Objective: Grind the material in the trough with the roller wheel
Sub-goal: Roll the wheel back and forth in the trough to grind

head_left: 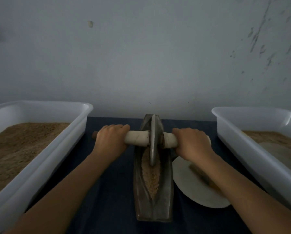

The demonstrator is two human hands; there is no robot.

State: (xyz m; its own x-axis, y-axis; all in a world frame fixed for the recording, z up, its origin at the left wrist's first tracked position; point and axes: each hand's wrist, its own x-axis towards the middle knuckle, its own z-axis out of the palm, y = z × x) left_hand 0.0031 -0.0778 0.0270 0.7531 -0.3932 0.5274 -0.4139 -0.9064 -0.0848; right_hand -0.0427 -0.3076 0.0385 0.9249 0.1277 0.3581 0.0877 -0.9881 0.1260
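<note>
Gripping the roller wheel's point(153, 141) handle, left hand point(110, 140) and right hand point(192, 143) flank the trough point(152, 205) on dark cloth point(111, 191), pale wall point(141, 56) behind.

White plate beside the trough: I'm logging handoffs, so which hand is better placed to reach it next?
Probably the right hand: the white plate lies right of the trough, under the right forearm. The left hand would have to cross the roller wheel.

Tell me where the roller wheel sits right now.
In the head view the roller wheel stands centred in the far half of the metal trough, its handle gripped by the left hand and right hand.
</note>
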